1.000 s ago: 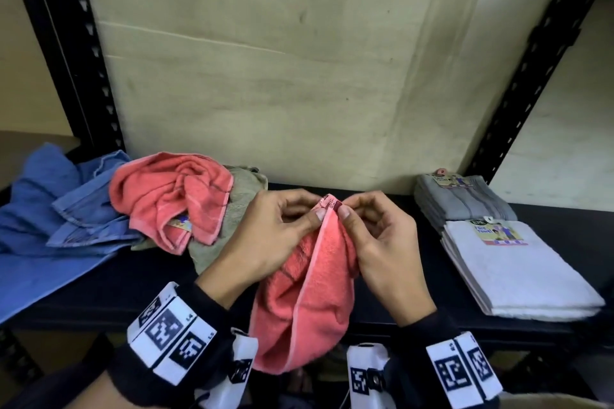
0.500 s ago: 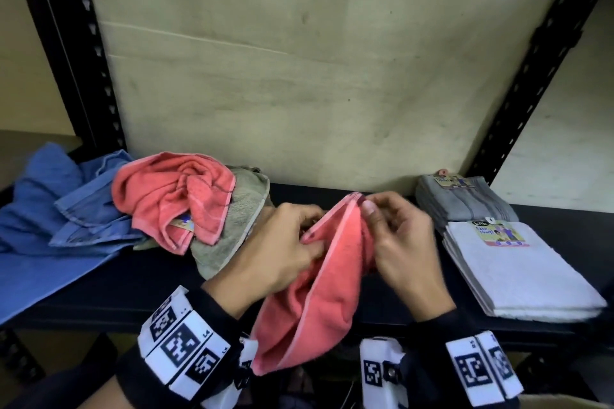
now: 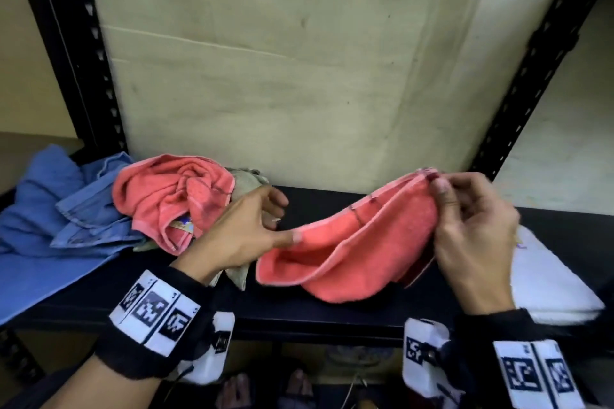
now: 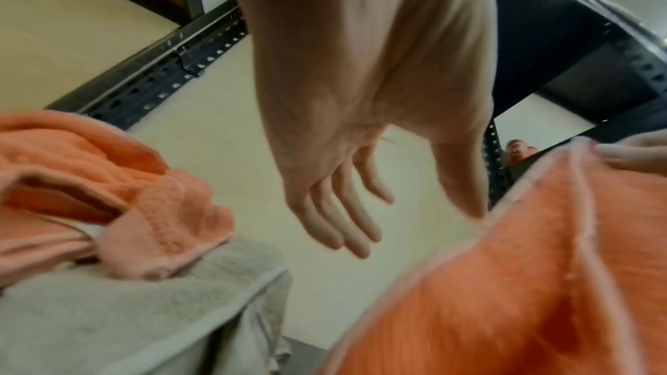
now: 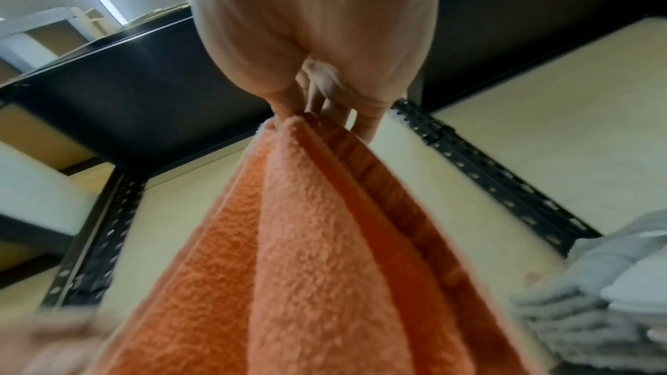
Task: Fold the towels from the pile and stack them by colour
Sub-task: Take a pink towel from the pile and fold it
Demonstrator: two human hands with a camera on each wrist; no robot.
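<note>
My right hand (image 3: 438, 186) pinches the joined corners of a coral towel (image 3: 358, 249), doubled over and slung low across the black shelf (image 3: 299, 312). The right wrist view shows thumb and fingers of that right hand (image 5: 307, 113) clamped on the coral towel (image 5: 307, 238). My left hand (image 3: 282, 222) is at the towel's left end, fingers loose and straight, thumb touching the hem. In the left wrist view the left hand (image 4: 343, 210) holds nothing beside the coral towel (image 4: 541, 267).
The loose pile sits at the left: another coral towel (image 3: 176, 199), a grey-beige towel (image 3: 247, 181) under it, and blue cloth (image 3: 66, 219). A folded white towel (image 3: 548, 279) lies at the right, with folded grey towels (image 5: 595, 281) beside it. Black rack posts (image 3: 531, 76) frame the shelf.
The hands have drawn apart: the right carried the pinched corners to the right, the left slid left along the hem and loosened. The towel went from hanging down to stretched sideways.
</note>
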